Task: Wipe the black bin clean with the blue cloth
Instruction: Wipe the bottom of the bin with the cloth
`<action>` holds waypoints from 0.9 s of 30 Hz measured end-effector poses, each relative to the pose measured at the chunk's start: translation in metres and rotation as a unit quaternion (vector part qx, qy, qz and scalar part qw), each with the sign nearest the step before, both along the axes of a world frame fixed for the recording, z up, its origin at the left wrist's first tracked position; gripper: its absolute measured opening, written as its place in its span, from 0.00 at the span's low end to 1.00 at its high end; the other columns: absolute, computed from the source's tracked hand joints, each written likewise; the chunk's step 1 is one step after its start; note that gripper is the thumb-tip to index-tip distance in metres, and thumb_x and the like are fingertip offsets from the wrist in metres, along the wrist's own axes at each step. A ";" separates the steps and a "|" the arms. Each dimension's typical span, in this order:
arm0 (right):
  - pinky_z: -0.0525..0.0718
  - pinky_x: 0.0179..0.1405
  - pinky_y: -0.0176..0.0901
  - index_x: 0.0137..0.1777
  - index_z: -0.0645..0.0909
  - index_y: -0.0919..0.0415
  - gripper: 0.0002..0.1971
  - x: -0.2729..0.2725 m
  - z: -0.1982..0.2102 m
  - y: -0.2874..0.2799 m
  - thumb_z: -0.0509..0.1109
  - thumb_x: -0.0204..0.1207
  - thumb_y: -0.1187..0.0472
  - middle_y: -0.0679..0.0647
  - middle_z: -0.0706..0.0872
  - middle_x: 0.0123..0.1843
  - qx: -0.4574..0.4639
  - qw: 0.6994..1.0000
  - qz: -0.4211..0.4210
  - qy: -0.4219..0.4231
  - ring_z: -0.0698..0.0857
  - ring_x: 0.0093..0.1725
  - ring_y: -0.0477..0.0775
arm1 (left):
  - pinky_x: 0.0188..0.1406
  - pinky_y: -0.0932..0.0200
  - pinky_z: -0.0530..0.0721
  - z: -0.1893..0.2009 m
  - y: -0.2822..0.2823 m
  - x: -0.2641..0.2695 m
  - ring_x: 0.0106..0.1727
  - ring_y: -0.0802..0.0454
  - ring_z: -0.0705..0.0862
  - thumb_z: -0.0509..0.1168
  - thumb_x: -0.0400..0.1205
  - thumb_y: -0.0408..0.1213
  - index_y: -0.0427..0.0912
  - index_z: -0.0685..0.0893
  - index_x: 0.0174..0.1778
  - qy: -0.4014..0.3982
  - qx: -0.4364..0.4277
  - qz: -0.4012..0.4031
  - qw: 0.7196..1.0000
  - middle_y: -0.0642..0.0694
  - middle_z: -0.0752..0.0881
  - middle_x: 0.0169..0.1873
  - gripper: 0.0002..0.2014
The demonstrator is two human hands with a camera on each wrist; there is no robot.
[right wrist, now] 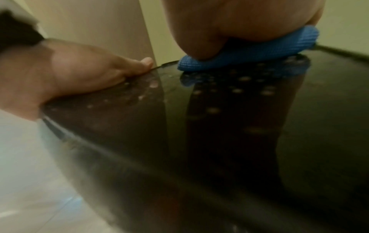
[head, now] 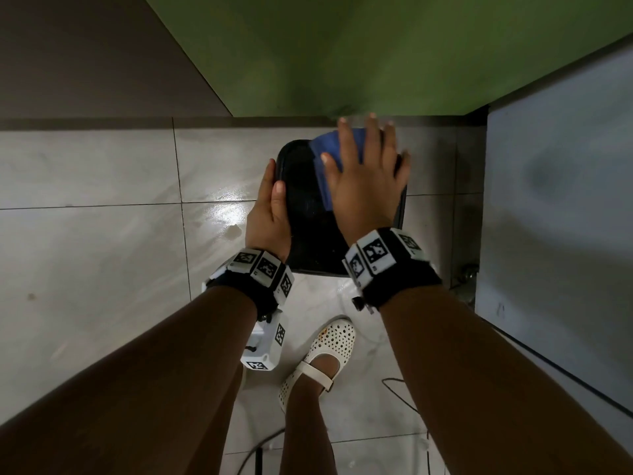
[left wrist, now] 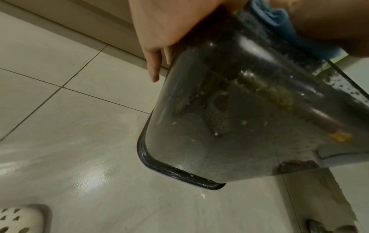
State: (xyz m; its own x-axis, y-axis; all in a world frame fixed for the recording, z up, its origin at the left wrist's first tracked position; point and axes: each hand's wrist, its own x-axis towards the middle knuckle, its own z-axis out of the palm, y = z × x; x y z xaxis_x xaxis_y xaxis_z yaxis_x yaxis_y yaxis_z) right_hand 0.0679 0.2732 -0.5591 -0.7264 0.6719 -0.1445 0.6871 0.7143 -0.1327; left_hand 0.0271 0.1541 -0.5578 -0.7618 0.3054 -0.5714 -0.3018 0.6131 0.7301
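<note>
The glossy black plastic bin [head: 308,214] sits at the centre of the head view on the pale tiled floor [head: 102,234], below the green wall [head: 342,56]. I have my right hand [head: 366,180] spread flat, fingers straight, pressing the folded blue waffle-weave cloth [head: 329,149] onto the bin's upper right part. My left hand [head: 269,207] lies open along the left edge, steadying it. In the wrist views pale specks and droplets dot the black surface below the cloth, so I judge the wiping is underway, with most of the bin left.
</note>
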 end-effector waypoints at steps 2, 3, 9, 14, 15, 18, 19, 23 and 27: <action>0.65 0.70 0.67 0.78 0.66 0.49 0.27 0.013 0.002 0.010 0.47 0.80 0.43 0.61 0.66 0.80 0.012 0.999 -0.048 0.002 0.66 0.77 0.66 | 0.59 0.71 0.64 0.001 0.001 0.000 0.73 0.49 0.71 0.45 0.87 0.46 0.54 0.58 0.78 0.002 -0.001 0.001 1.000 0.46 0.72 0.74 0.22; 0.67 0.69 0.65 0.77 0.67 0.49 0.26 0.018 0.003 0.014 0.49 0.81 0.44 0.62 0.66 0.79 0.013 0.998 -0.066 0.013 0.67 0.76 0.66 | 0.60 0.71 0.64 0.001 0.001 0.000 0.74 0.49 0.71 0.45 0.87 0.46 0.55 0.58 0.78 0.002 -0.002 -0.003 1.000 0.46 0.72 0.75 0.22; 0.59 0.75 0.68 0.79 0.62 0.43 0.23 0.001 0.006 -0.003 0.50 0.83 0.51 0.66 0.60 0.81 -0.009 0.994 -0.106 0.014 0.60 0.80 0.70 | 0.56 0.72 0.68 -0.001 0.002 -0.001 0.71 0.48 0.74 0.45 0.87 0.45 0.56 0.58 0.78 0.024 -0.013 -0.032 0.999 0.45 0.75 0.72 0.21; 0.66 0.72 0.66 0.73 0.72 0.44 0.22 -0.021 0.006 -0.026 0.53 0.80 0.46 0.60 0.73 0.76 -0.011 0.998 0.052 0.042 0.70 0.75 0.67 | 0.57 0.69 0.70 -0.004 0.001 -0.002 0.67 0.52 0.77 0.45 0.87 0.46 0.55 0.60 0.78 0.035 0.001 -0.027 0.999 0.45 0.77 0.70 0.21; 0.65 0.72 0.64 0.74 0.72 0.44 0.23 -0.025 0.007 -0.028 0.52 0.80 0.45 0.59 0.74 0.75 -0.016 0.995 0.089 0.035 0.70 0.75 0.65 | 0.57 0.71 0.70 -0.005 0.000 -0.002 0.66 0.56 0.76 0.45 0.87 0.46 0.54 0.61 0.77 0.037 0.006 -0.024 0.999 0.45 0.77 0.70 0.21; 0.61 0.75 0.61 0.78 0.65 0.44 0.25 -0.026 0.011 -0.020 0.50 0.81 0.44 0.57 0.69 0.78 -0.052 0.987 0.153 0.008 0.67 0.77 0.62 | 0.51 0.83 0.67 -0.007 0.001 -0.001 0.64 0.64 0.71 0.45 0.87 0.44 0.52 0.62 0.77 0.049 0.000 -0.029 0.998 0.47 0.75 0.72 0.21; 0.60 0.76 0.61 0.79 0.62 0.45 0.26 -0.018 0.010 -0.010 0.52 0.82 0.44 0.58 0.67 0.79 -0.063 0.986 0.155 0.006 0.66 0.78 0.62 | 0.53 0.83 0.67 -0.006 0.005 0.003 0.66 0.63 0.71 0.46 0.87 0.44 0.52 0.62 0.77 0.057 -0.001 -0.029 0.998 0.48 0.75 0.72 0.21; 0.57 0.77 0.63 0.82 0.56 0.48 0.30 0.007 0.012 0.019 0.55 0.81 0.41 0.64 0.60 0.82 -0.060 0.997 0.044 0.009 0.63 0.79 0.64 | 0.54 0.71 0.69 0.000 0.008 0.006 0.59 0.63 0.73 0.47 0.86 0.45 0.56 0.62 0.77 0.055 -0.027 -0.012 0.998 0.46 0.78 0.70 0.21; 0.47 0.75 0.73 0.81 0.54 0.42 0.29 0.029 0.011 0.023 0.49 0.81 0.37 0.65 0.48 0.84 -0.028 0.991 -0.106 -0.075 0.47 0.82 0.71 | 0.53 0.70 0.69 0.004 0.009 0.007 0.57 0.61 0.73 0.47 0.87 0.45 0.56 0.61 0.77 0.061 -0.040 -0.021 0.997 0.44 0.80 0.67 0.21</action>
